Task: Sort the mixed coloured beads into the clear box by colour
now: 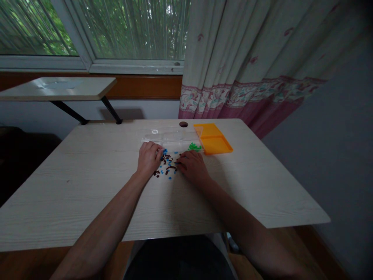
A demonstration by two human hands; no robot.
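Tabletop (pixel 87 179), pale wood; left hand (pixel 149 157) knuckles up, fingers curled onto the left edge of scattered blue and dark pieces (pixel 167 165), grip on any piece can't be told; right hand (pixel 192 166) fingers bent at the scatter's right edge, hold likewise unclear; green pieces (pixel 194 147) just beyond it; orange tray (pixel 215 143) rightmost.

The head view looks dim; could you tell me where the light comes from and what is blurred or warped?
In the head view, daylight comes only through the window, leaving the room dim; in the same head view the corners darken and the table splays wide; the small pieces between left hand and right hand look soft.
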